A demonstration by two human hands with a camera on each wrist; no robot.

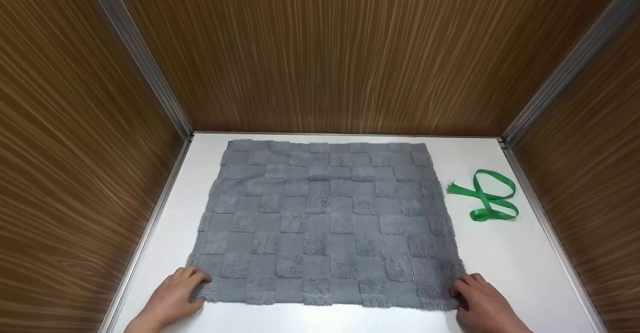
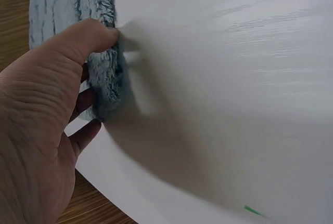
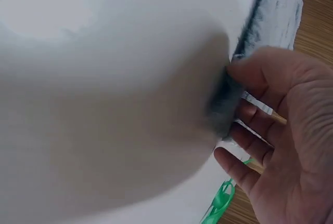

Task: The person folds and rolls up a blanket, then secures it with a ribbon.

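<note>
Left hand extended forward, palm down, thumb pressed against curled fingers in a pinch at the fingertips. Right hand mirrored the same pose: thumb above, fingers curled beneath, pinching. Both wrists low and level, well apart, forearms angled inward toward the body.

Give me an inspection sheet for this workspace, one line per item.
Surface: white table, smooth, bare around the cloth.
Job's things: grey checked towel spread flat; its near corners are in the hands.
Clutter: green ribbon, loosely looped, right of the towel, apart from it.
Grips: left hand pinches the near left corner, thumb on top; right hand pinches the near right corner.
Cables: nothing seen.
Surroundings: wood-grain walls on three sides, metal strips in the corners.
</note>
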